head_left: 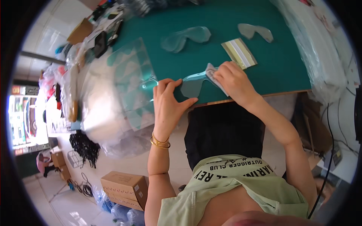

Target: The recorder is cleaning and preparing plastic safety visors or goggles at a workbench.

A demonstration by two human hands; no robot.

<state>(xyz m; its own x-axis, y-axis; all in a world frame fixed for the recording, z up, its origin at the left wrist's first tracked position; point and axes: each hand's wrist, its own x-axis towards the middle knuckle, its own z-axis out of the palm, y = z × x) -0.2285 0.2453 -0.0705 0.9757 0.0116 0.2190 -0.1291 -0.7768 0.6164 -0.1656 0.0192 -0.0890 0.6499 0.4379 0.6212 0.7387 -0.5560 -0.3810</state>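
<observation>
Currently:
Left hand point(166, 103): grip flat, fingers apart, pressing clear lens point(192, 86) on green tabletop point(279, 64).
Right hand point(234, 81): grip clamped on cloth point(211, 72).

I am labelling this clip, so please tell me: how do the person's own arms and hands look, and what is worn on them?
Both forearms are bare, with no sleeves reaching them. The left hand has gold bangles at the wrist. The right hand has no glove, ring or watch in view.

A small workshop or packing room is showing here: a green worktable point(226, 45) filling the upper centre, clear goggle lenses point(186, 37) lying on it, cardboard boxes point(126, 188) sitting lower left.
</observation>
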